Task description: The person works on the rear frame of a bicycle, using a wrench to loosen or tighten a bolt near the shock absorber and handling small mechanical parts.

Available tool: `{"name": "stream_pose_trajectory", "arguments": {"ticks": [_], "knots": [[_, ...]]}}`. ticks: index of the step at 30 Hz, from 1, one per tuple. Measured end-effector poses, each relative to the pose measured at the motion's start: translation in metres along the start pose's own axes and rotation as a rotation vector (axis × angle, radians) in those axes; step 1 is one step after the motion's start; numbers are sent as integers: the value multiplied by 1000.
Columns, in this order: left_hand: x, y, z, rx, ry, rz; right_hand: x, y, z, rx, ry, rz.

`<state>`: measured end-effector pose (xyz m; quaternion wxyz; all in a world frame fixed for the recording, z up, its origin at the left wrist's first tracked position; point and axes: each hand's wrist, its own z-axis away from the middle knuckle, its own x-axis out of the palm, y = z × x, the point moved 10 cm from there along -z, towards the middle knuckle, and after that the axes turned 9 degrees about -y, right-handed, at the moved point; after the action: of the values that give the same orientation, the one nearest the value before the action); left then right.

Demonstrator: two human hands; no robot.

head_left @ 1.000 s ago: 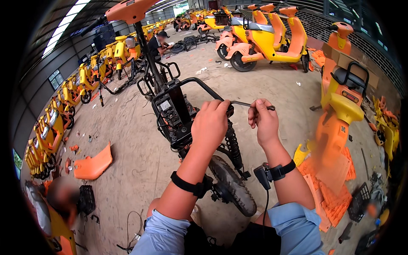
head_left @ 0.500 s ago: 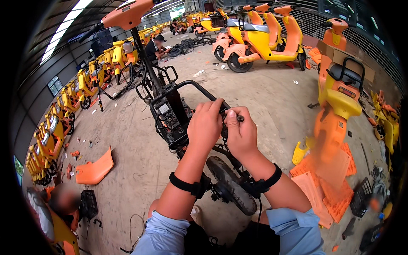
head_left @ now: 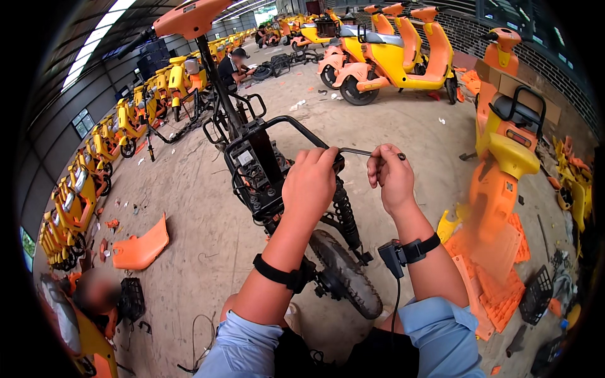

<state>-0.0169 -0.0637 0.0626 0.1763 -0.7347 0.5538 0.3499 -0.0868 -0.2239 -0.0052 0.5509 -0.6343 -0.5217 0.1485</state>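
Note:
A thin dark L-shaped socket wrench (head_left: 357, 151) spans the gap between my hands. My left hand (head_left: 310, 183) is closed at the wrench's bent end, beside the rear corner of a black tubular rack (head_left: 296, 123). Its fingertips and the bolt area are partly hidden. My right hand (head_left: 394, 183) has its fingers curled around the wrench's other end, whose round tip sticks out past them. The rack belongs to a stripped scooter frame (head_left: 255, 183) with an orange handlebar cover (head_left: 189, 19). A spring shock absorber (head_left: 343, 211) and the rear wheel (head_left: 343, 274) sit below my hands.
Yellow and orange scooters (head_left: 403, 60) stand at the back, with a long row (head_left: 104, 145) along the left. An orange body panel (head_left: 142, 244) lies left. More panels (head_left: 498, 283) and a black basket (head_left: 537, 293) lie right. A person (head_left: 232, 70) crouches by parts further off.
My right hand has moved right, away from my left hand, and the wrench's shaft now shows between them. The left hand stays at the rack corner.

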Motion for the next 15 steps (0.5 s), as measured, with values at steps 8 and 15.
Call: {"name": "stream_pose_trajectory", "arguments": {"ticks": [8, 15], "knots": [[-3, 0, 0, -36, -43, 42, 71, -1, 53, -276, 67, 609], [-7, 0, 1, -60, -132, 130, 111, -41, 62, -600, -38, 1036]]}}
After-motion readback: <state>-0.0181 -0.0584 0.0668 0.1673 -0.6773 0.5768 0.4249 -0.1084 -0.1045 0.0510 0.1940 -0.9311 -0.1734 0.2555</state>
